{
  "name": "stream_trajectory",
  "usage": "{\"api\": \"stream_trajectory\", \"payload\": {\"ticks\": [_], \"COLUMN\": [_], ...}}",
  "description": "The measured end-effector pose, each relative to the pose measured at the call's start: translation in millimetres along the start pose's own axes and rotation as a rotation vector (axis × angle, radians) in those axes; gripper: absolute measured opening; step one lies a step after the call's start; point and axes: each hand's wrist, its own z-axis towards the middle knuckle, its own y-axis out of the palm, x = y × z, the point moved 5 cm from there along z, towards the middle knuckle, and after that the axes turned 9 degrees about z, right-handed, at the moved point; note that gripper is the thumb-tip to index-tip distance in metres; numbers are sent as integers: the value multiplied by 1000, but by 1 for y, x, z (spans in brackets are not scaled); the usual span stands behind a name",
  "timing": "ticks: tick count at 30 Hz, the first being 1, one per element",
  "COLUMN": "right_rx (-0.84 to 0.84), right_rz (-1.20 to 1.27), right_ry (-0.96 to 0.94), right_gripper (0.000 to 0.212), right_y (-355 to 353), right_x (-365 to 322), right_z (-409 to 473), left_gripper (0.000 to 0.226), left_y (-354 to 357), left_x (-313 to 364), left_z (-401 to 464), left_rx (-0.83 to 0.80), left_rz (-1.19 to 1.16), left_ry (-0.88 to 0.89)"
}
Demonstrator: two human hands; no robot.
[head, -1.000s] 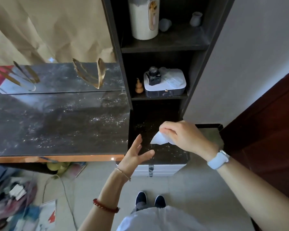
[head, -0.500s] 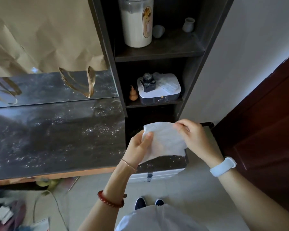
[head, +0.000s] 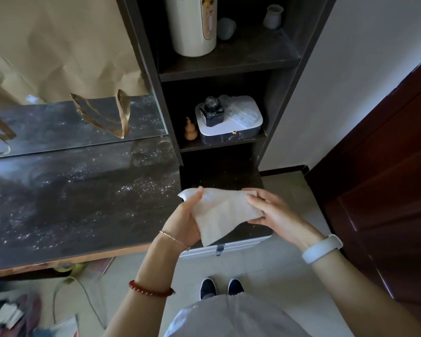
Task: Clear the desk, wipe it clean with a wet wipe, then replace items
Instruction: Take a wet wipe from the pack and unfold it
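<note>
Both hands gripped the wet wipe [head: 220, 214]: left hand [head: 184, 221] pinched its left edge between thumb and fingers, right hand [head: 274, 214] pinched the right edge, fingers curled over the sheet. Wipe was spread open between the hands, lower corner hanging free. It was held in the air above the front edge of the low dark cabinet top [head: 229, 176], just right of the desk [head: 78, 203]. Desk surface was dark, glossy, speckled with pale flecks; a mirror panel [head: 58, 125] stood along its back edge. Right of the desk stood a dark shelf unit [head: 229, 62]. Middle shelf held a white box [head: 231, 122] with a black ink bottle [head: 212, 113] on top and a small gourd figure [head: 190, 130] beside it. Upper shelf held a tall white canister [head: 192, 25] and a small grey vase [head: 274, 17].
</note>
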Motion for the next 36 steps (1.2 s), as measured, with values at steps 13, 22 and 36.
{"api": "stream_trajectory", "payload": {"ticks": [13,22,36], "right_rx": [171,225,151], "right_rz": [-297,-45,-69], "right_ry": [-312,-343,-9], "right_gripper": [46,31,17], "right_y": [-3,-2,-6], "right_x": [-1,-7,-3], "right_z": [-8,-8,-2], "left_gripper": [56,21,33], "left_y": [-18,-8,-25], "left_x": [4,6,1], "left_z": [-1,2,10], "left_rx": [380,169,356], "left_rz": [934,98,209], "left_ry": [507,339,327]}}
